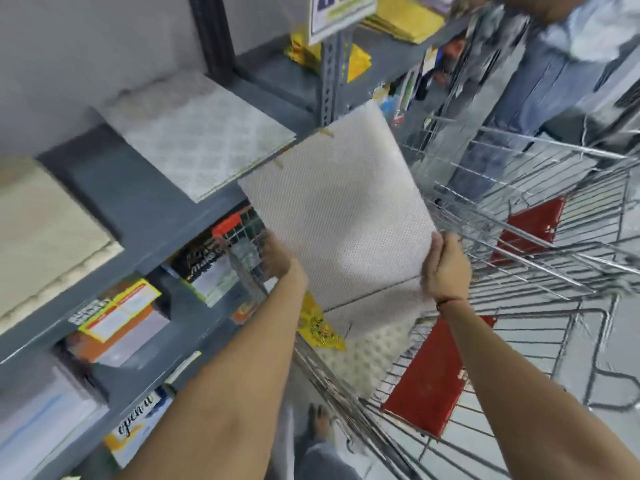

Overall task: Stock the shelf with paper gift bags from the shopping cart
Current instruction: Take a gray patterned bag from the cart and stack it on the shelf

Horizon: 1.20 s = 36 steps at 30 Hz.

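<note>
A flat white paper gift bag [341, 206] with a fine dotted pattern is held up between the shelf and the cart. My left hand [277, 258] grips its lower left edge and my right hand [445, 268] grips its lower right edge. On the grey shelf [145, 202] lie a stack of grey patterned bags [197, 133] and a stack of cream bags [45, 237]. The wire shopping cart [519, 258] stands to the right. Below the held bag, more white bags [363, 355] and a yellow bag [320, 327] lie in the cart.
A second person [554, 64] stands beyond the cart at top right. Yellow bags [405, 19] lie on the upper shelf behind a hanging sign [341, 15]. Lower shelves hold boxed goods [117, 317]. Red panels [429, 382] sit on the cart. A slotted metal upright [329, 81] rises behind the held bag.
</note>
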Available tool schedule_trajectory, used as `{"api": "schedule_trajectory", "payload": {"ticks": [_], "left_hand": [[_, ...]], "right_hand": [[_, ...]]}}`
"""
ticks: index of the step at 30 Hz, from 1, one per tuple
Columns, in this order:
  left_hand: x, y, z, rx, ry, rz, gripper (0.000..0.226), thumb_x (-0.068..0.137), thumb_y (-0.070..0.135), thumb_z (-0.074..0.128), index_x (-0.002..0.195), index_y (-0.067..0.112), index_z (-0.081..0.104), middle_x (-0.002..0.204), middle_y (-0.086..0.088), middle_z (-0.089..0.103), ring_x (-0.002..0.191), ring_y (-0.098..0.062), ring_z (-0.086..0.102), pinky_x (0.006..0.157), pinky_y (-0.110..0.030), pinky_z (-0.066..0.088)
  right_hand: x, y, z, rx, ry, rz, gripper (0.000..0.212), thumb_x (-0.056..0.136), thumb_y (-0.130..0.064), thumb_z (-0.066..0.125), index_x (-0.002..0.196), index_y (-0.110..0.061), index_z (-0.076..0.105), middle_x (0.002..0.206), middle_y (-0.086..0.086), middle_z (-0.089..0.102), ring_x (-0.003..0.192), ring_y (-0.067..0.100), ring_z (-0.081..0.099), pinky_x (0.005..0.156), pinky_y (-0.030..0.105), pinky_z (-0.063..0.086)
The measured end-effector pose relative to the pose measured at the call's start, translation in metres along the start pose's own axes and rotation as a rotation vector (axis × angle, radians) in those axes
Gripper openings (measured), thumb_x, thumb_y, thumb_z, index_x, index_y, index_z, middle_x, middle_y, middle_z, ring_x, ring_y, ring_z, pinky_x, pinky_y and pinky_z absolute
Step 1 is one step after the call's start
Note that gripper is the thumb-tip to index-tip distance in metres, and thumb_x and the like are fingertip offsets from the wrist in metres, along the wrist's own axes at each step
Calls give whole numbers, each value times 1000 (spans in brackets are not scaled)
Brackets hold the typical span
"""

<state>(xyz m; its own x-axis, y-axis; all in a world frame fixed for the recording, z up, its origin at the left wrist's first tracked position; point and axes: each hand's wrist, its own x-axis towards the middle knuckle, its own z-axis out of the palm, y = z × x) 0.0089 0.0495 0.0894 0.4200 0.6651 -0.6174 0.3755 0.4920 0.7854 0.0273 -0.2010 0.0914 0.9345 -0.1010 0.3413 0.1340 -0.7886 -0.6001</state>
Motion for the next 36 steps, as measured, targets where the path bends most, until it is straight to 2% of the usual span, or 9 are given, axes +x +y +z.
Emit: {"api": "schedule_trajectory", "payload": {"ticks": [4, 6, 9, 12, 20, 25, 28, 33, 36], "left_hand": [[-41, 66, -12, -243, -99, 387, 54, 93, 47, 41, 112, -1, 56, 105, -16, 63, 96, -26, 58, 89, -36, 45], [-49, 93, -24, -268, -151, 561, 35, 99, 25, 40, 108, -6, 54, 101, -21, 60, 92, -24, 55, 91, -42, 45], [-50, 132, -50, -219, -87, 819, 28, 101, 18, 36, 75, 12, 44, 67, 2, 43, 61, -5, 38, 61, -17, 38], [-47, 163, -81, -209, -7, 930, 23, 101, 22, 36, 82, 11, 44, 66, 10, 37, 59, -1, 34, 54, -6, 35], [-21, 191, -137, -239, 121, 893, 23, 99, 31, 37, 87, 15, 48, 67, 12, 41, 59, 1, 36, 57, -10, 35], [2, 230, -170, -367, 241, 728, 22, 98, 30, 43, 88, 12, 52, 68, 4, 44, 67, -12, 41, 71, -28, 38], [19, 250, -189, -428, 339, 617, 21, 98, 25, 45, 86, 10, 54, 70, 2, 46, 64, -10, 40, 75, -27, 39], [26, 271, -184, -87, 223, 456, 46, 95, 29, 44, 130, 1, 47, 125, -16, 58, 112, -31, 57, 98, -36, 46], [24, 260, -160, 56, 86, 450, 49, 92, 24, 52, 132, -3, 44, 106, -13, 62, 93, -28, 60, 79, -29, 51]], "right_hand": [[43, -42, -17, 93, 120, -71, 26, 99, -32, 31, 80, -16, 39, 64, 13, 52, 56, 23, 42, 55, 30, 25], [62, -70, -26, 143, 166, -125, 24, 98, -28, 35, 77, -19, 39, 64, 17, 54, 55, 23, 42, 54, 29, 22], [74, -115, -26, 269, 185, -151, 26, 98, -26, 38, 73, -20, 39, 60, 11, 48, 55, 21, 41, 52, 29, 20], [67, -155, -12, 386, 155, -162, 33, 99, -25, 38, 66, -17, 37, 53, 3, 40, 48, 18, 34, 44, 26, 20], [51, -214, 19, 545, -45, -156, 40, 98, -30, 39, 61, -18, 34, 52, -2, 32, 47, 13, 29, 46, 30, 21], [70, -233, 19, 692, -567, -141, 42, 88, -41, 57, 62, -12, 43, 50, 2, 39, 43, 15, 38, 47, 28, 31], [76, -234, 19, 678, -806, -110, 18, 85, -30, 66, 78, -14, 60, 54, -6, 57, 42, 6, 54, 43, 21, 44], [112, -267, 30, 744, -653, -63, 18, 91, -10, 57, 104, 2, 60, 56, 0, 57, 31, -2, 48, 36, 12, 41], [135, -287, 53, 716, -542, -20, 22, 91, -10, 57, 110, 2, 57, 66, 4, 54, 30, -3, 50, 37, 9, 44]]}}
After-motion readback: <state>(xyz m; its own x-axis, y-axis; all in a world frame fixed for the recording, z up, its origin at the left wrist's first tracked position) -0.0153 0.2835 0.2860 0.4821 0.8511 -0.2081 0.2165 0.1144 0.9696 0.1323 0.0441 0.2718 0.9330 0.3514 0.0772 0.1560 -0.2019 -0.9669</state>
